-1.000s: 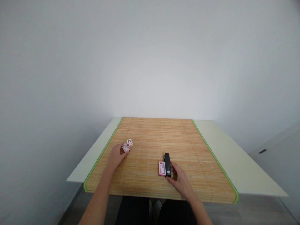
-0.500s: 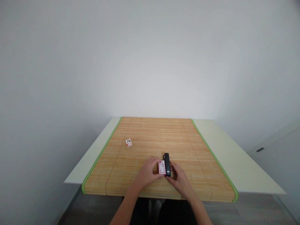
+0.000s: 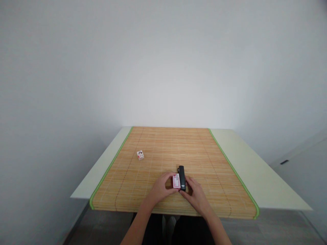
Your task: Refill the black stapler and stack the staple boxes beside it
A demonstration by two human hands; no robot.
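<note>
A black stapler (image 3: 181, 175) lies on the bamboo mat (image 3: 204, 156), pointing away from me. My right hand (image 3: 195, 193) grips its near end with thumb and fingers. A red and white box (image 3: 176, 180) sits against the stapler's left side. My left hand (image 3: 162, 187) curls around this box, fingers on its left edge and near end. Whether the box rests on the mat or is lifted a little, I cannot tell.
A second small white and red box (image 3: 140, 155) lies alone on the left part of the mat. The mat has green borders and covers the middle of a white table (image 3: 255, 177). A plain white wall stands behind.
My left hand left the small boxes at the left, one box went with it, and it came right to the box beside the stapler. My right hand stayed on the stapler.
</note>
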